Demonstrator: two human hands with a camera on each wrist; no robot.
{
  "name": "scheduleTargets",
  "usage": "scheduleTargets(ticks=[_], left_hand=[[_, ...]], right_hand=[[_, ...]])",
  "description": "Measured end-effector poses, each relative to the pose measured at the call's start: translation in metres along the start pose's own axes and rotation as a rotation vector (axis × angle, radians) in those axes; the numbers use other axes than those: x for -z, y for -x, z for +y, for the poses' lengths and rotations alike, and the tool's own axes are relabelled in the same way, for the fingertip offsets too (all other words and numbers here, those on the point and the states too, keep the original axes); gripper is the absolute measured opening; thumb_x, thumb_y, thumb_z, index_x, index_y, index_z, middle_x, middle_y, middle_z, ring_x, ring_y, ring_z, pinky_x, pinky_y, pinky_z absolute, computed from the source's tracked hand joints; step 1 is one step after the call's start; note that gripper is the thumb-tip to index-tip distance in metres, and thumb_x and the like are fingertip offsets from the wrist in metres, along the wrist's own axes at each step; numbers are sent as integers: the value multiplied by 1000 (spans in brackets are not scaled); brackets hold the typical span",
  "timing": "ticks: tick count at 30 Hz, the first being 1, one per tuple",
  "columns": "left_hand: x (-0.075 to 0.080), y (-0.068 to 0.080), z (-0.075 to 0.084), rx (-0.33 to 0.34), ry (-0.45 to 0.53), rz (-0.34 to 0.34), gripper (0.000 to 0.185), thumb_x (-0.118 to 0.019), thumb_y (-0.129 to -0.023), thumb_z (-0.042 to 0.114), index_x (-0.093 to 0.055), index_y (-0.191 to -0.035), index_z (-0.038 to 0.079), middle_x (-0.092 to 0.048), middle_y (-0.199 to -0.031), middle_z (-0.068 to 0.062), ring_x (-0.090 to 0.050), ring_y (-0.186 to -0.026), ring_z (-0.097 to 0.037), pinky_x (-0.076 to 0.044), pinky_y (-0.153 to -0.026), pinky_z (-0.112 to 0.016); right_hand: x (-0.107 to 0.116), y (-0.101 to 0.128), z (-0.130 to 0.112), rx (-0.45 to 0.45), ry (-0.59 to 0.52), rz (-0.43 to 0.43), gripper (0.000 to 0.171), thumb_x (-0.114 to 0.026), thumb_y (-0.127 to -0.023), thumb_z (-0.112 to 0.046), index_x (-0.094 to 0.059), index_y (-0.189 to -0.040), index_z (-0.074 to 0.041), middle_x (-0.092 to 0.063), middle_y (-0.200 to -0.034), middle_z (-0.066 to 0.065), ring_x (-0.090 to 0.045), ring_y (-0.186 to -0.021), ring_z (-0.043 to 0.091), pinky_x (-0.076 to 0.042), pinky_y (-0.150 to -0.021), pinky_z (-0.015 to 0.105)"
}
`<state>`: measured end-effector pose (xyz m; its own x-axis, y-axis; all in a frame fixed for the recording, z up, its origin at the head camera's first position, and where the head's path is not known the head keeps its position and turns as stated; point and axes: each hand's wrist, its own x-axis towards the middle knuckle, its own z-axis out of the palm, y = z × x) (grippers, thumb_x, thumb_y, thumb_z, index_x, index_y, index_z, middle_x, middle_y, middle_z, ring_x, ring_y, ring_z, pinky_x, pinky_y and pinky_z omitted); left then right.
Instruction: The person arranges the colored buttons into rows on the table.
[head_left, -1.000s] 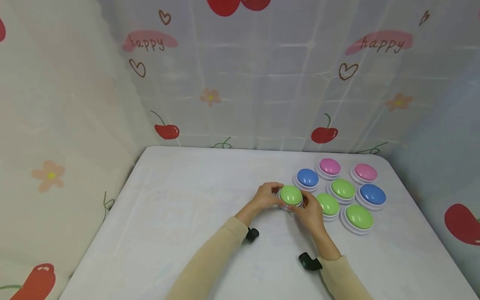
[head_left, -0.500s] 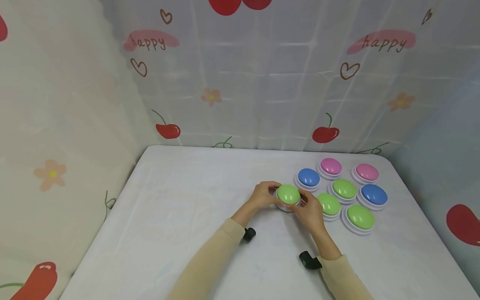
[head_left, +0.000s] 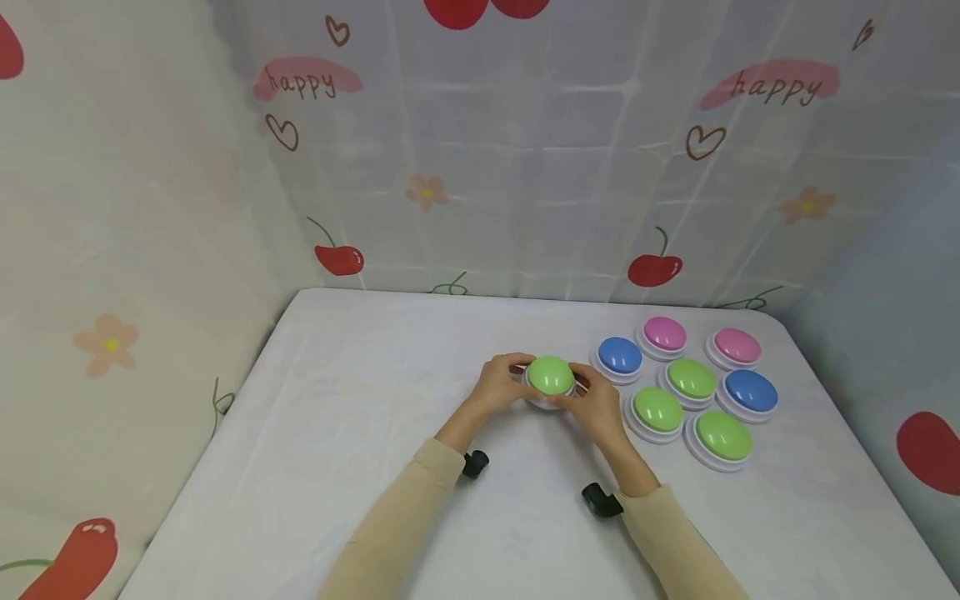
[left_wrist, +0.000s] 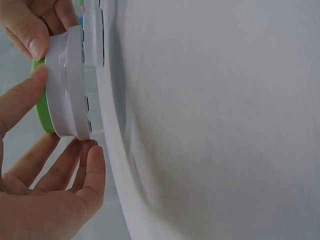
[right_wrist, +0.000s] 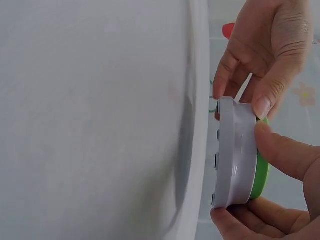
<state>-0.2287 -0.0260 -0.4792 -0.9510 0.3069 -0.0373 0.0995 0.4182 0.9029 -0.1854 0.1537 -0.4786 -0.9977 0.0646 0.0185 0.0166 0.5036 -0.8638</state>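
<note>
A green dome button (head_left: 551, 376) on a white base is held just above the white table (head_left: 360, 433), near its middle. My left hand (head_left: 501, 386) grips its left rim and my right hand (head_left: 592, 400) grips its right rim. The wrist views show the white base (left_wrist: 67, 85) (right_wrist: 235, 155) lifted clear of the tabletop, with fingertips (left_wrist: 37, 47) (right_wrist: 262, 107) pinching its edge from both sides. The underside of the base is hidden.
Several more dome buttons sit in a cluster at the table's right: blue (head_left: 620, 356), pink (head_left: 664, 334), pink (head_left: 737, 346), green (head_left: 691, 378), blue (head_left: 750, 391), green (head_left: 657, 410), green (head_left: 723, 437). Cherry-print curtains (head_left: 480, 167) wall in the table on three sides.
Both hands have carried the green button to the left and slightly farther back, away from the cluster of buttons. The grip on it looks the same.
</note>
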Motion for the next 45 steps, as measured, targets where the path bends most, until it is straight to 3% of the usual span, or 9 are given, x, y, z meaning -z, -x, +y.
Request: scheduleTargets(ticks=[8, 24, 36, 45], left_hand=[[28, 4, -8, 28, 0, 49, 60, -85, -73, 12, -63, -129, 11, -64, -131, -7, -59, -119, -29, -52, -96, -45], [91, 14, -28, 77, 3, 165, 61, -84, -74, 12, -62, -131, 11, -61, -134, -7, -57, -119, -31, -52, -96, -46], [143, 34, -50, 112, -18, 249, 63, -82, -76, 11, -58, -135, 8, -56, -139, -13, -54, -123, -35, -49, -99, -49], [173, 46, -67, 133, -32, 263, 64, -81, -77, 9, -57, -136, 6, -54, -141, -16, -52, -125, -38, -48, -99, -50]], right_hand=[[-21, -15, -20, 21, -17, -35, 66, -82, -76, -6, -52, -134, 6, -54, -138, 25, -50, -131, 37, -46, -106, 41], [-75, -42, -63, 66, -21, -85, 65, -83, -75, -7, -54, -133, 3, -56, -136, 20, -52, -131, 33, -47, -106, 37], [-129, -54, -93, 141, -31, -146, 65, -84, -75, -10, -55, -132, 2, -58, -132, 20, -56, -125, 33, -49, -103, 40], [-166, -54, -106, 138, -12, -161, 66, -84, -76, -12, -55, -134, 0, -59, -132, 16, -57, -124, 29, -50, -102, 36]])
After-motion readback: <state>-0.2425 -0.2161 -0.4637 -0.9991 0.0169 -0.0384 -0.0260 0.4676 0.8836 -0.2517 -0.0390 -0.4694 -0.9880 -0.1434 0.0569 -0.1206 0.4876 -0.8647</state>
